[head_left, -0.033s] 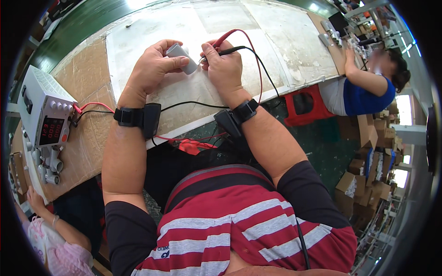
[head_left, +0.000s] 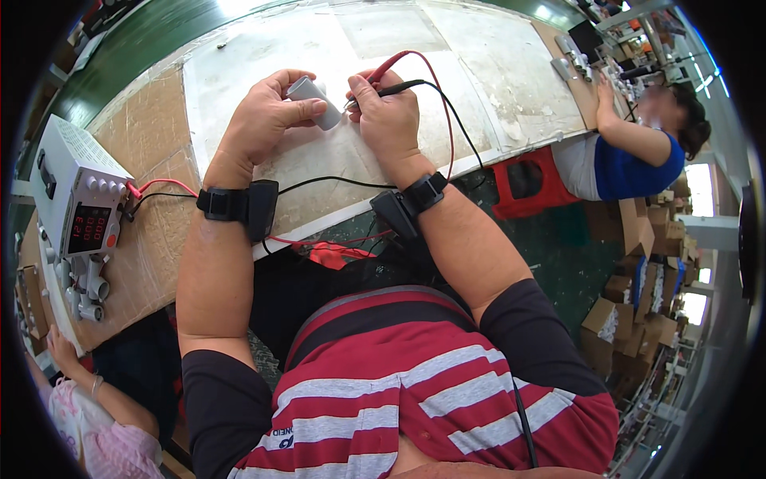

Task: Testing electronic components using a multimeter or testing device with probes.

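Shirt point(head_left: 343, 391): It was red with gray and black stripes.
Bands point(head_left: 225, 203): One black band sat on each wrist.
Left hand point(head_left: 270, 116): It gripped the tube point(head_left: 313, 102) with thumb and fingers.
Right hand point(head_left: 389, 116): It gripped two probes point(head_left: 396, 89), one red and one black, tips toward the tube.
Tube: It was gray and tilted, between the hands, over the table point(head_left: 479, 88). I could not tell if the tips touched it.
Box point(head_left: 84, 185): It stood at the left, with red numbers lit.
Stool point(head_left: 550, 174): It was red, at the right.
Person in blue point(head_left: 645, 166): This one was near the table's far right end.
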`<state>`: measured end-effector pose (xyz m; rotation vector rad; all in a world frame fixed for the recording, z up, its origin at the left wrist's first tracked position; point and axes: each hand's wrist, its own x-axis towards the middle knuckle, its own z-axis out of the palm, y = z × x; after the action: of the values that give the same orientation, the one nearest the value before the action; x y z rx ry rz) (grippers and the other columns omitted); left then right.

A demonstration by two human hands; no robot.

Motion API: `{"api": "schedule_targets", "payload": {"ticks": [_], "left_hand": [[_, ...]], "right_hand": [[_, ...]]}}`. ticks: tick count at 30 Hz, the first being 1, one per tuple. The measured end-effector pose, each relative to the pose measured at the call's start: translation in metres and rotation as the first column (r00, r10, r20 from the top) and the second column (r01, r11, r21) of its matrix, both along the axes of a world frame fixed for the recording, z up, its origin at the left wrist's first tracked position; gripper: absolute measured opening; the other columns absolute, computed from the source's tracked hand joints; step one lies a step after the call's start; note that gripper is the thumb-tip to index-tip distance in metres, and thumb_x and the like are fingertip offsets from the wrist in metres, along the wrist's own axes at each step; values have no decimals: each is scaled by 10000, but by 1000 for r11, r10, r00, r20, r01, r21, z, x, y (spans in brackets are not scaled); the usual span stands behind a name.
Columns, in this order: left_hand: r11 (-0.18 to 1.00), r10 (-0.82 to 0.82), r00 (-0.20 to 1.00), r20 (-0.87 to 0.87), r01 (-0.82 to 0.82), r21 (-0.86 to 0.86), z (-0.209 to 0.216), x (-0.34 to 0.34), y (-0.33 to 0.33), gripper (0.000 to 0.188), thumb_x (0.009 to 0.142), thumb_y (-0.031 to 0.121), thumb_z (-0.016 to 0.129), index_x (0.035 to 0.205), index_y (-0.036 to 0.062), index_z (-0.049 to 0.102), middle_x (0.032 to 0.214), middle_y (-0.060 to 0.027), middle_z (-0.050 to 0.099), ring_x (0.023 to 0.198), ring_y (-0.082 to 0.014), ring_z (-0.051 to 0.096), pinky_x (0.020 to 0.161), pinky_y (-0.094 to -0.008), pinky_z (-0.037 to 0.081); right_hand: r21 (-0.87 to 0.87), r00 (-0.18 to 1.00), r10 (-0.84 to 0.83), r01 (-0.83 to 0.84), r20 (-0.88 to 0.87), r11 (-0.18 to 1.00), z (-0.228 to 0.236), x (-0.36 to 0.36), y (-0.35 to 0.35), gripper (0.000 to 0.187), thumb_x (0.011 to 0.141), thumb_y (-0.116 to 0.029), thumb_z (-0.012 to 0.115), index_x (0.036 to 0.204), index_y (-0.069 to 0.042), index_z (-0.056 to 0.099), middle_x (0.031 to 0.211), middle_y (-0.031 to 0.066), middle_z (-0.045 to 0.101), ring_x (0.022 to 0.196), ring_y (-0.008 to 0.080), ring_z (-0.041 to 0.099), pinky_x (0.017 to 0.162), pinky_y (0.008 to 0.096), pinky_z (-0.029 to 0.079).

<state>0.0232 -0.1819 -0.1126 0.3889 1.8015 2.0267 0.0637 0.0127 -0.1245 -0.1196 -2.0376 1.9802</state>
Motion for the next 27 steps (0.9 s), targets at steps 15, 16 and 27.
{"api": "schedule_targets", "payload": {"ticks": [15, 16, 27], "left_hand": [[996, -30, 998, 54, 25, 86, -3, 0, 1, 579, 855, 178, 855, 1318, -32, 577, 1124, -108, 673, 996, -181, 673, 851, -310, 601], [996, -29, 998, 59, 24, 90, -3, 0, 1, 573, 858, 172, 852, 1317, -31, 577, 1126, -108, 672, 999, -181, 673, 856, -310, 601], [992, -20, 993, 119, 5, 128, 0, 2, -1, 546, 918, 120, 775, 1390, -34, 548, 1173, -122, 668, 1030, -196, 682, 907, -326, 602]], "right_hand": [[126, 996, -18, 29, -84, 992, -14, -3, 3, 135, 970, -161, 721, 960, -35, 675, 754, 29, 689, 601, 81, 609, 531, 229, 490], [140, 996, -20, 33, -91, 990, -14, -3, 2, 134, 970, -160, 720, 955, -36, 672, 745, 25, 682, 596, 81, 604, 529, 231, 487], [150, 994, -32, 48, -106, 988, -12, -1, -2, 128, 968, -150, 719, 942, -39, 662, 695, 14, 652, 579, 89, 589, 520, 251, 472]]}}
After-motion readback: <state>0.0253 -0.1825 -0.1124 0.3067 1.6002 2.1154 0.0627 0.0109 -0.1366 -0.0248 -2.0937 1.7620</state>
